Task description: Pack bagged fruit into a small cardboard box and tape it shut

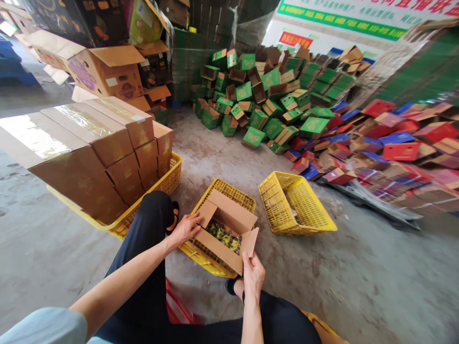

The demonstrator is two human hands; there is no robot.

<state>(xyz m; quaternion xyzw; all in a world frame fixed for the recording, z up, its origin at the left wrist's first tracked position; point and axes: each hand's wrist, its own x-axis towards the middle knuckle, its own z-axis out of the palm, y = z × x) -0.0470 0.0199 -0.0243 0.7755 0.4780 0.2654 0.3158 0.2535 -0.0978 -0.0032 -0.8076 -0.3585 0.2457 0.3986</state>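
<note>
An open cardboard box (215,246) rests on a yellow plastic crate (233,192) in front of my knees. Green and yellow packets (224,234) lie inside it. My left hand (184,228) grips the box's left end flap, fingers curled over the edge. My right hand (253,273) pinches the right end flap (250,241) near the box's near corner. The far long flap (229,212) stands open.
A second yellow crate (296,203) lies tilted to the right. Sealed brown cartons (82,148) are stacked on another yellow crate at the left. Heaps of green (265,102) and red and blue small boxes (387,148) cover the floor beyond. Concrete floor lies around.
</note>
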